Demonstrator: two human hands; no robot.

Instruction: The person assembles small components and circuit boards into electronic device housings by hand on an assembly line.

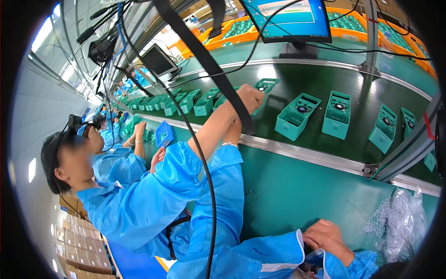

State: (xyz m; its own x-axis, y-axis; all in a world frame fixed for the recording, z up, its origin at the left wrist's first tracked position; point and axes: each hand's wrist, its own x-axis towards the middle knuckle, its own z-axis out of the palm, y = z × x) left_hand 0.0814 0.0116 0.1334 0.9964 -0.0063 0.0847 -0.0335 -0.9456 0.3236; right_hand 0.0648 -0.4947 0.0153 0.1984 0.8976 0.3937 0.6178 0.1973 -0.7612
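Observation:
At the lower right, my left hand (308,240) and my right hand (329,234) rest together above the green worktop. The left comes out of a blue sleeve with a white cuff, and its fingers are mostly hidden beside the right. The right hand's fingers are curled in; whatever lies inside them, if anything, is hidden. Both hands are well apart from the green plastic housings (336,122) on the belt. A co-worker's hand (251,98) grips another green housing (266,85) over the belt; a second arm, wearing a bracelet, reaches up beside it.
The dark green conveyor belt (278,76) carries a row of housings with round black parts inside. A clear plastic bag (403,221) lies right of my hands. Black cables (210,176) and a strap hang in front. A monitor (290,18), orange bins and a blue tray (163,134) stand farther off.

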